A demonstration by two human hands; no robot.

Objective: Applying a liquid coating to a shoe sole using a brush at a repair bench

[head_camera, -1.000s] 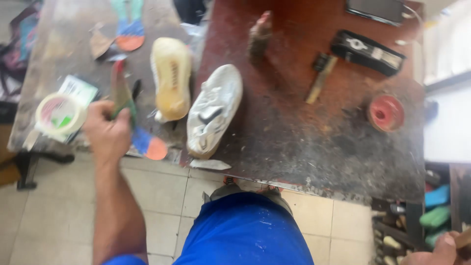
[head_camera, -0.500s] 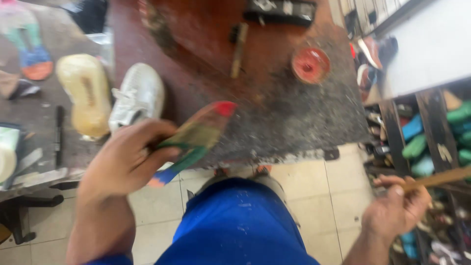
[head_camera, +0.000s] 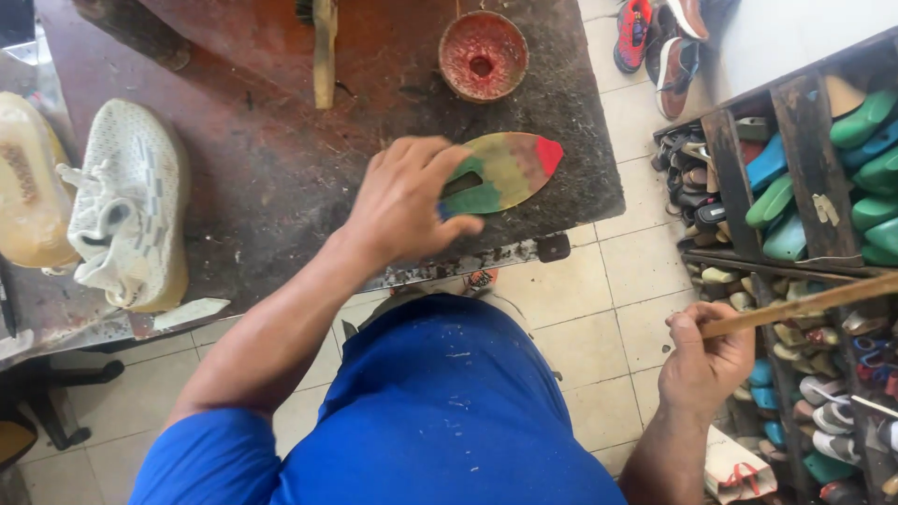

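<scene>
My left hand grips a flat multicoloured insole, green and yellow with a red tip, pressed onto the dark worktable near its front right corner. My right hand is low at the right, closed around a long wooden stick that reaches out over a rack of shoe lasts. A white mesh sneaker lies sole-side toward the left on the table, apart from both hands. A yellowish shoe sole lies beside it at the left edge.
A round red tin and a wooden-handled tool lie at the table's far side. A wooden rack at the right holds several green and blue lasts. Shoes stand on the tiled floor beyond.
My left hand has carried the insole from the table's left side to its front right corner and laid it flat. My right hand has lifted the stick up toward the rack.
</scene>
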